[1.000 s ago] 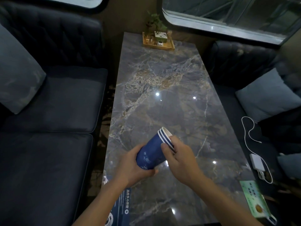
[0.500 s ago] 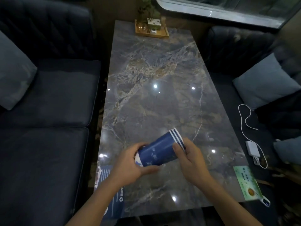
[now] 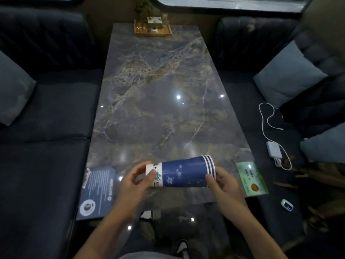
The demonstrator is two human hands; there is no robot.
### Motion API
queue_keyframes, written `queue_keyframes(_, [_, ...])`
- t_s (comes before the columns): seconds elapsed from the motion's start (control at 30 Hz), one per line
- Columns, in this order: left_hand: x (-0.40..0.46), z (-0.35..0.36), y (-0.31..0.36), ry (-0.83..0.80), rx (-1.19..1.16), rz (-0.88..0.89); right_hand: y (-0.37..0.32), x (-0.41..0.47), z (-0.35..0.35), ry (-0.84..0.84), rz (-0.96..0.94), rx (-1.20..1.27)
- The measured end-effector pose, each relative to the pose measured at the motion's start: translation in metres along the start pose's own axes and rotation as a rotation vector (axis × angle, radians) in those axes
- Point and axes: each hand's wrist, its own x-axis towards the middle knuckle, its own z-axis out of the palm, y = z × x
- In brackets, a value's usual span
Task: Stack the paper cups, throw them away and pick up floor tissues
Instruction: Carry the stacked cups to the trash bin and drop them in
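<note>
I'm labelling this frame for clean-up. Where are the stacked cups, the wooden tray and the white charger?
stacked cups (image 3: 183,171): head view, on the blue side wall.
wooden tray (image 3: 169,30): head view, on its right rim.
white charger (image 3: 273,149): head view, on the block's top face.

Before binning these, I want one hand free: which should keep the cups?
Probably the left hand: it wraps the narrow base of the cups, while the right hand only pinches the rims.

The single head-worn camera looks forward and steeply down from the near end of the table, close above it, facing its far end.
</note>
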Motion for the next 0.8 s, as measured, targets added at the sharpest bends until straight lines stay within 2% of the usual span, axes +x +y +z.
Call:
queue_keyframes(0.13, [-0.043,0.039,-0.02,0.023,-0.038,0.011,0.018,-0.043,-0.04,-0.013,0.029,0.106])
queue_keyframes(0.3, [-0.09,0.053,-0.05,0.101,-0.003,0.001,0.047,-0.085,-0.075,-0.044,0.05,0.081])
queue_keyframes(0.8, [-0.183,0.051,-0.083,0.186,0.093,0.039,0.079,-0.166,-0.089,-0.057,0.03,0.061])
